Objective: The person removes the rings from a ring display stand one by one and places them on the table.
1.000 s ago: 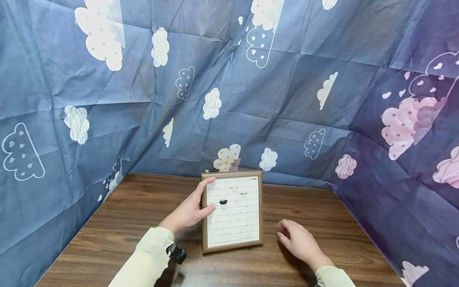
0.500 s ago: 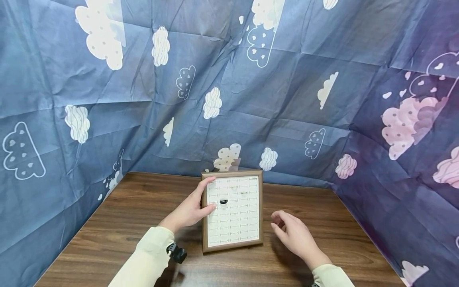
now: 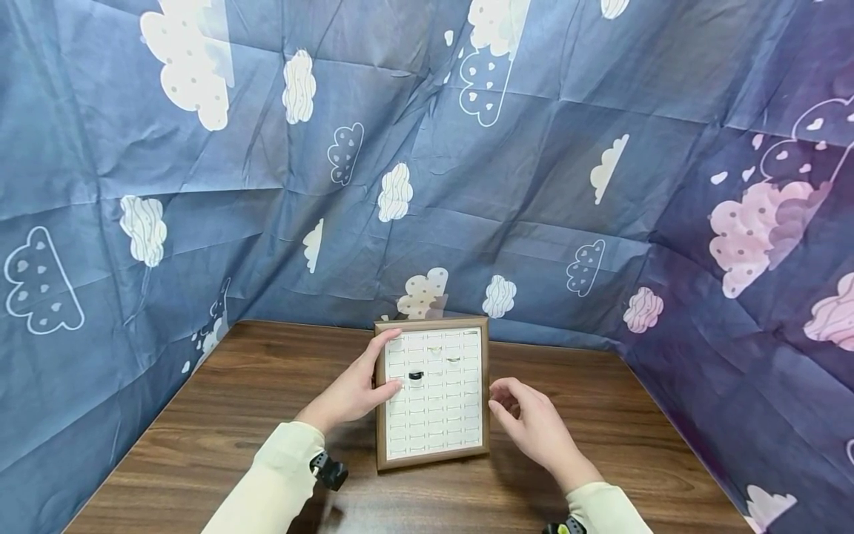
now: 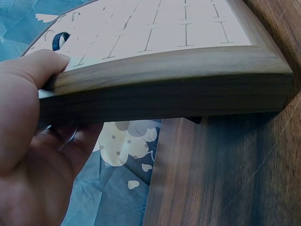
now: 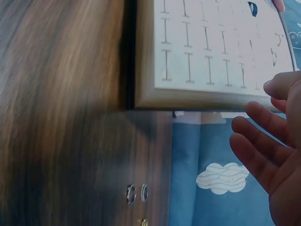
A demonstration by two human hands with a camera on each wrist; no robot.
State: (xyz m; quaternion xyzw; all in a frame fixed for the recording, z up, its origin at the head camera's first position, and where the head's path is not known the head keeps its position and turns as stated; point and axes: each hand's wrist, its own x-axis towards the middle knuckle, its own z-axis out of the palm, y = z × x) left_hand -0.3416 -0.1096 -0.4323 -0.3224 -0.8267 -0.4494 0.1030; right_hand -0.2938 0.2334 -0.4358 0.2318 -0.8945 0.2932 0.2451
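Note:
A ring display board (image 3: 434, 423) with a brown wooden frame and white slotted insert stands tilted up on the table. My left hand (image 3: 347, 393) grips its left edge, thumb (image 4: 51, 61) over the front and fingers behind. A wide black ring (image 3: 416, 375) and a few thin gold rings (image 3: 454, 360) sit in its slots. My right hand (image 3: 534, 423) is close beside the board's right edge, its fingers (image 5: 263, 117) bent. Thumb and index tips are near each other; I cannot tell whether a small thing is between them.
In the right wrist view, silver rings (image 5: 131, 194) and a gold ring (image 5: 144, 221) lie on the dark wooden table (image 3: 634, 460). A blue cloth with cloud prints (image 3: 520, 193) hangs around the table's back and sides.
My right hand has moved left and away from me, from beside a small ring on the table to the board's right edge. My left hand and the board have stayed put.

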